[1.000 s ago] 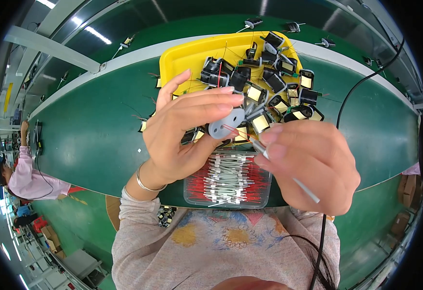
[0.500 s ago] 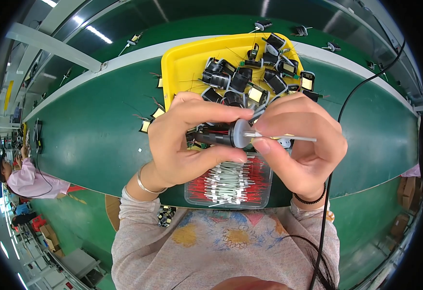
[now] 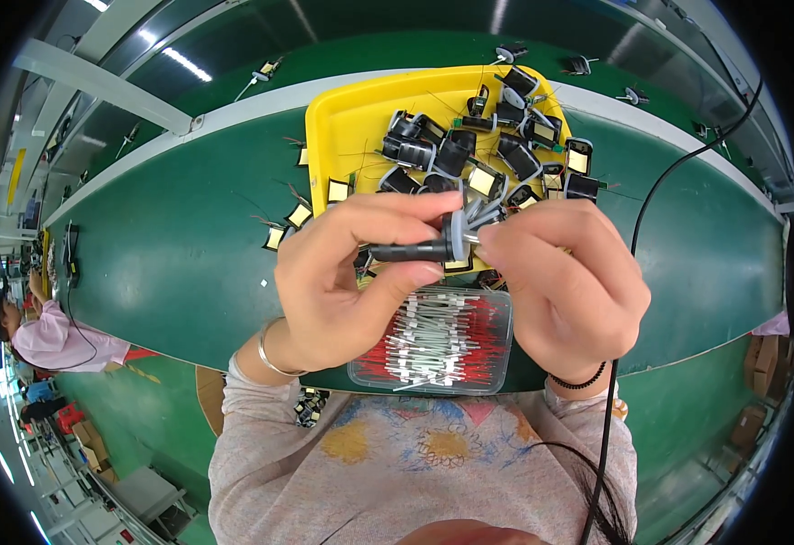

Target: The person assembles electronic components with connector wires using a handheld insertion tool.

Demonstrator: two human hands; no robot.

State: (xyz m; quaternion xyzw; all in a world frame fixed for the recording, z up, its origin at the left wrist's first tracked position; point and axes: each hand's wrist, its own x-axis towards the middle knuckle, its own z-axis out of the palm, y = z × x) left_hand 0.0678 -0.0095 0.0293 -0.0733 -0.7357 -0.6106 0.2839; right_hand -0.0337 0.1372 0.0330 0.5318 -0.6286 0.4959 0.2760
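Observation:
My left hand (image 3: 333, 282) pinches a black cylindrical part (image 3: 415, 252) between thumb and fingertips. At its right end sits a round grey disc (image 3: 458, 238). Closed just right of the disc, my right hand (image 3: 574, 277) grips a thin pale rod (image 3: 472, 238); only a short length shows between fingertips and disc, and the rest is hidden by the fingers. Below the hands stands a clear plastic box (image 3: 504, 363) filled with thin white and red sticks (image 3: 429, 341). Behind them, a yellow tray (image 3: 324, 136) holds several similar black parts (image 3: 451, 153) with grey discs and thin wires.
A few black parts (image 3: 274, 238) lie on the green table (image 3: 170, 236) left of the tray. More sit on the green strip beyond the white rail (image 3: 251, 107). A black cable (image 3: 637, 218) hangs down at right. Another person (image 3: 61, 336) sits at far left.
My right fingers have curled over the pale rod, whose long free end no longer shows. The black part has turned slightly, its disc now seen more edge-on.

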